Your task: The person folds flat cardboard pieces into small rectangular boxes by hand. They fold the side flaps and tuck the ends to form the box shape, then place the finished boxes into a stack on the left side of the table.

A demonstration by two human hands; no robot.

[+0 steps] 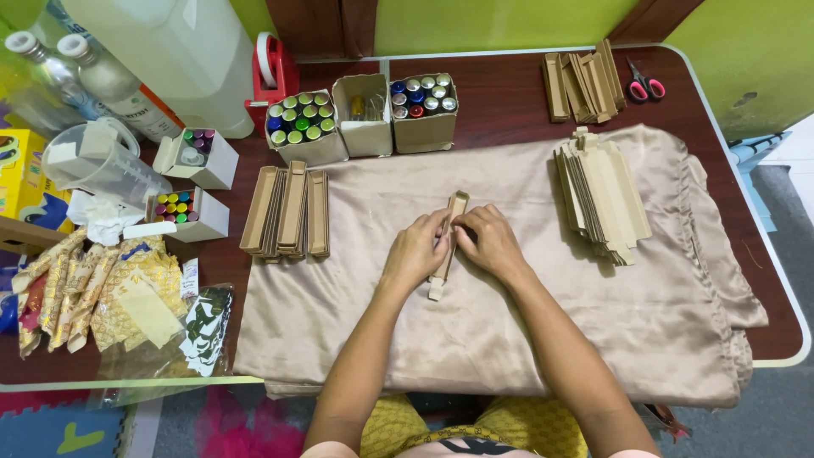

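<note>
At far left, partly cut off by the frame edge: clear bottles (64,72) with white caps, a yellow box (19,174), a clear measuring jug (97,161). Below these, shiny gold patterned packets (80,293) in a row and a clear bag (191,335) with dark print, too blurred to make out. Further right, two small white boxes (188,212) with coloured vial caps, then open brown cardboard sleeves (288,212) side by side at the edge of the beige satin cloth (526,331) on the dark red counter (509,93). Behind, three square cartons (365,119) of capped vials. In the middle, left hand (415,250) and right hand (490,242) close together, both gripping one long narrow cardboard box (448,246) flat on the cloth, its middle hidden under the fingers. To the right, a stack of flat cardboard blanks (602,199), more sleeves (583,83), pink-handled scissors (646,83).
</note>
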